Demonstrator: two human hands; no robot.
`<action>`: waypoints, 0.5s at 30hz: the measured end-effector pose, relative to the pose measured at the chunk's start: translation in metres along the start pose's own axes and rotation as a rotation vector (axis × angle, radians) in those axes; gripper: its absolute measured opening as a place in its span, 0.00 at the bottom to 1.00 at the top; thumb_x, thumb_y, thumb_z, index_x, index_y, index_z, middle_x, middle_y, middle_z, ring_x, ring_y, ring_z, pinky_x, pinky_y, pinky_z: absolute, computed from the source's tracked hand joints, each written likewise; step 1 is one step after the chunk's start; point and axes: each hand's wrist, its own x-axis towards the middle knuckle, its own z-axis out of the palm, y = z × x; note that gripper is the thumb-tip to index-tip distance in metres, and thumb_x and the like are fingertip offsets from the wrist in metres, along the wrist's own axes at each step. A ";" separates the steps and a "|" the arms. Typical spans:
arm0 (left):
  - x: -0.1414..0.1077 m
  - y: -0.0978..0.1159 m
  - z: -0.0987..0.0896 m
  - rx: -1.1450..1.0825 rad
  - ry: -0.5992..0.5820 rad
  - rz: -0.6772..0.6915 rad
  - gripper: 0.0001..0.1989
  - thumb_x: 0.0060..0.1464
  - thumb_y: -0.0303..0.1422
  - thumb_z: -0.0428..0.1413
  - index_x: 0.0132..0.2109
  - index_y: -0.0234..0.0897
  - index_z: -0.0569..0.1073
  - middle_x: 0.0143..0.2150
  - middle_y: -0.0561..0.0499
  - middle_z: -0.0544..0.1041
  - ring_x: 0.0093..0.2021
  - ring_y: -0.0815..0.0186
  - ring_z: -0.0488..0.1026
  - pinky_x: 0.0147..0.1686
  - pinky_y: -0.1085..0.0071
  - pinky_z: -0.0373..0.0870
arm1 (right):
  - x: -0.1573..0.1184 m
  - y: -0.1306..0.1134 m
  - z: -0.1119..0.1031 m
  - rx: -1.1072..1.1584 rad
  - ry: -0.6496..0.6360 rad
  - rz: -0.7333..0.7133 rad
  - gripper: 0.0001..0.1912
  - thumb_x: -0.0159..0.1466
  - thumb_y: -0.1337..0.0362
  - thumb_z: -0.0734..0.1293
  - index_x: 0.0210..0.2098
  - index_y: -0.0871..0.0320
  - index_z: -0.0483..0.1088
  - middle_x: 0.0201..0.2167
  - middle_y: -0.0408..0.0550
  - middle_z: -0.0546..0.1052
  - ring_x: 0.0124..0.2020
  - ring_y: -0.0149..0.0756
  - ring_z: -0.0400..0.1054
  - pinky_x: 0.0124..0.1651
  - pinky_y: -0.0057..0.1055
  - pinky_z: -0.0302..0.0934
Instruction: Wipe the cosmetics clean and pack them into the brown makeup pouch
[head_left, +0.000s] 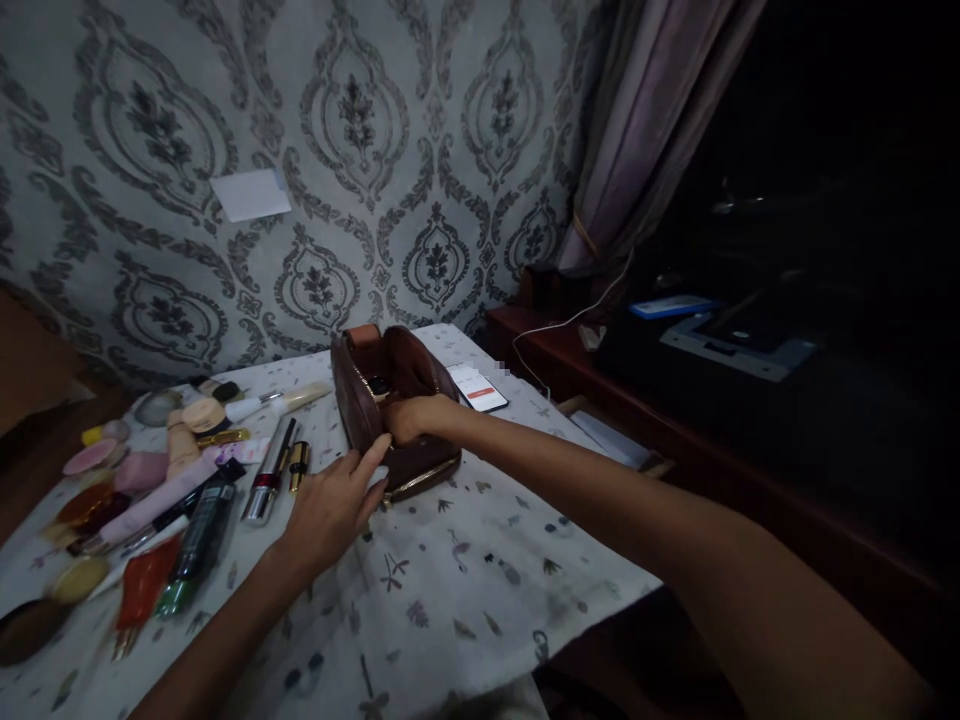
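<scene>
A dark brown makeup bag (356, 400) stands unzipped on the cloth-covered table. My right hand (412, 418) reaches down into it; the fingers are hidden inside, so what they hold cannot be seen. At the bag's near left edge, my left hand (334, 500) holds the zippered rim, its index finger lying against the leather. Just left of that hand are a small black-and-gold lipstick tube (299, 464) and a silver tube with a red band (268, 475). A dark round item (377, 384) shows within the bag.
Cosmetics crowd the table's left side, among them a dark bottle with a green cap (199, 535), a red pouch (146, 580) and a white-handled brush (251, 405). Behind the bag lies a lit phone (480, 388). A white cable (570, 322) crosses the dark red furniture (517, 325) at right.
</scene>
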 end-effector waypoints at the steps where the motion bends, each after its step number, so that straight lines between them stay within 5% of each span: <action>1: 0.000 0.000 -0.001 -0.002 -0.020 0.002 0.26 0.65 0.33 0.51 0.68 0.43 0.61 0.46 0.46 0.80 0.42 0.59 0.81 0.33 0.69 0.72 | -0.007 0.000 -0.005 -0.008 -0.036 -0.017 0.16 0.57 0.74 0.70 0.44 0.68 0.80 0.45 0.63 0.82 0.47 0.50 0.78 0.46 0.34 0.71; 8: -0.005 0.001 -0.007 -0.010 -0.137 -0.027 0.28 0.67 0.34 0.49 0.71 0.43 0.56 0.49 0.45 0.80 0.43 0.58 0.81 0.33 0.69 0.72 | -0.046 -0.001 -0.029 -0.027 0.033 -0.007 0.20 0.71 0.68 0.56 0.50 0.70 0.76 0.49 0.66 0.80 0.52 0.49 0.75 0.45 0.31 0.66; 15: -0.004 -0.002 -0.014 0.068 -0.110 -0.019 0.24 0.67 0.36 0.50 0.68 0.45 0.61 0.45 0.46 0.80 0.43 0.55 0.80 0.32 0.66 0.72 | -0.060 -0.015 -0.007 0.028 0.141 0.004 0.17 0.70 0.69 0.57 0.50 0.66 0.74 0.50 0.64 0.79 0.51 0.46 0.76 0.44 0.30 0.66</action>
